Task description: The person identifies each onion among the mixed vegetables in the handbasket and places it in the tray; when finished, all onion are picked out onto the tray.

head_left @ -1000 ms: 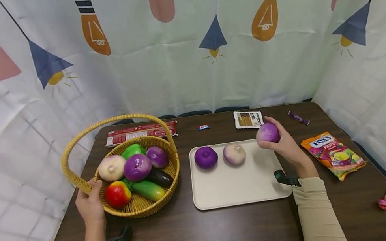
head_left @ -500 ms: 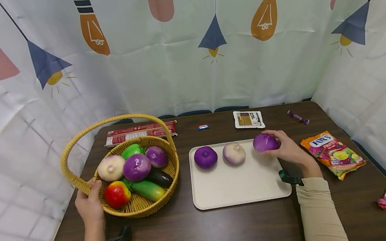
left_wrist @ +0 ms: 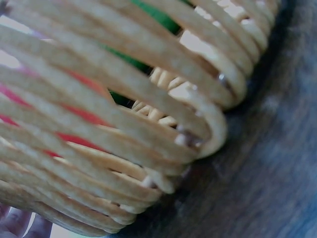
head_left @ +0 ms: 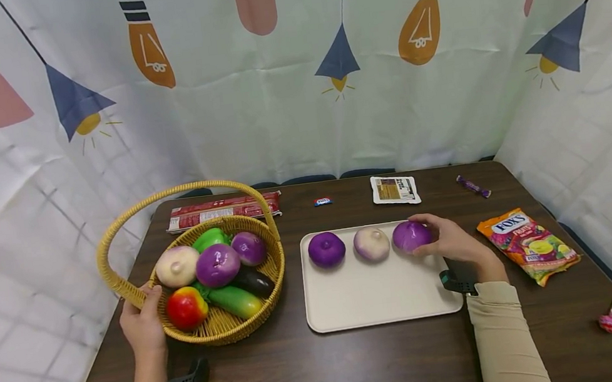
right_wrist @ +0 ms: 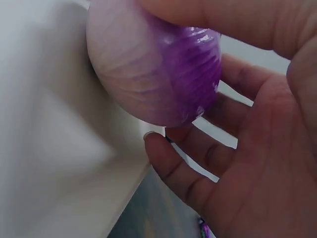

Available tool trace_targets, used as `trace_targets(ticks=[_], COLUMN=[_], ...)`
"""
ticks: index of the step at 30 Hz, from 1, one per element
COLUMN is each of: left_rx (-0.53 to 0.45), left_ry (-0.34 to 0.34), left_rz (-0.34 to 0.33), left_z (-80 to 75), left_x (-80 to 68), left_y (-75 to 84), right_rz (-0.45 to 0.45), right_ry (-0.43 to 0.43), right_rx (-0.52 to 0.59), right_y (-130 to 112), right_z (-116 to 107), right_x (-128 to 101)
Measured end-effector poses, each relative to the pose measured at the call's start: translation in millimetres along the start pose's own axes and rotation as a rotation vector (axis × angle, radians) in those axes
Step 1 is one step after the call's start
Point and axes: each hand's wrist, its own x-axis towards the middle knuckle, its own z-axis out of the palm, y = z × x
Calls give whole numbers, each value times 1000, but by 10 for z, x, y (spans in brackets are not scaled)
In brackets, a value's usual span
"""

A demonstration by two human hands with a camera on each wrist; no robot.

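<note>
Our right hand [head_left: 450, 242] curls its fingers and thumb round a purple onion [head_left: 410, 236], which sits at the far right corner of the cream tray [head_left: 375, 300]; the wrist view shows the grip closed over its top with the onion against the tray's surface. We judge that this is the setting-down step, and that the next move calls for loosening the fingers without rolling the onion.

Our left hand [head_left: 142, 326] holds the wicker basket [head_left: 226, 332] at its near left rim, fingers wrapped where the handle meets it.

Along the tray's far edge the held onion lies just beside a pale onion [head_left: 371, 244], with a deep purple onion [head_left: 326, 249] at the left. The basket, on the left half of the tabletop [head_left: 326, 371], holds two more purple onions, a whitish one, a green pepper, a cucumber, an aubergine and a red apple.
</note>
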Motion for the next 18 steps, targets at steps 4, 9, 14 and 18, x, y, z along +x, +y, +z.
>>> trace_targets(ticks=[4,9,14,18], left_rx=[4,15,17,16], left_ry=[-2,-4,-4,-1], left_rz=[5,7,5,1], left_z=[-3,-3,-4,-3], left_x=[2,4,7,10], left_y=[-9,-10,-13,-19], right_rz=[2,10,-1,-174], right_ry=[-7,50,203,277], right_rx=[-26,-88,-119,-31], right_y=[-37,-199,-505,-858], right_z=[0,-54,-55,194], right_x=[-5,-47,-56,35])
